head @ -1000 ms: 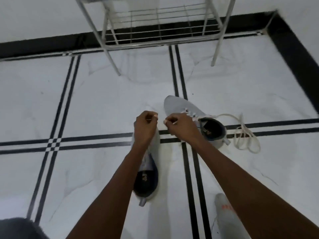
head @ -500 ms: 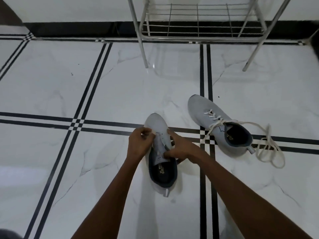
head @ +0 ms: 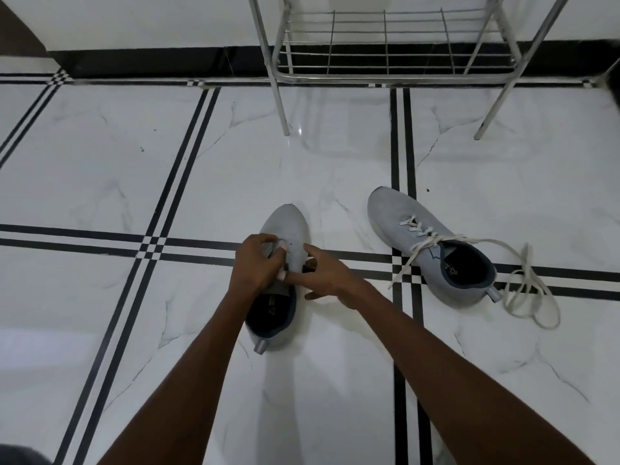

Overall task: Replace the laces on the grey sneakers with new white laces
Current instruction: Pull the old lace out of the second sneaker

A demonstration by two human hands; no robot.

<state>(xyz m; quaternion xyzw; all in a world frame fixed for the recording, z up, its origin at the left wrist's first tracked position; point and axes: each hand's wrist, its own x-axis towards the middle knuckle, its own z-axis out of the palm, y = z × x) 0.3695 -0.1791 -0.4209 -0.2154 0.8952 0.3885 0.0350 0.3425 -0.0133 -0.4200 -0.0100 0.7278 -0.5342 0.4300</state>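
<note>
At 6 o'clock, nearest the camera, the near sneaker (head: 281, 280) stands on the floor (head: 100, 169) without a lace. The left hand (head: 256, 267) grips its tongue; the right hand (head: 323, 275) rests beside it, fingers spread, holding nothing. Judged step: preparing eyelets for threading; next, fetch a white lace. At 3 o'clock, the far sneaker (head: 432, 243) holds a loose lace (head: 523, 290). At 12 o'clock, a metal rack (head: 385, 48) stands against the wall.

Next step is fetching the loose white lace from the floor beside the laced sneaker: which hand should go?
Right, probably. The right hand is open and nearer the loose white lace, while the left hand grips the unlaced grey sneaker.
</note>
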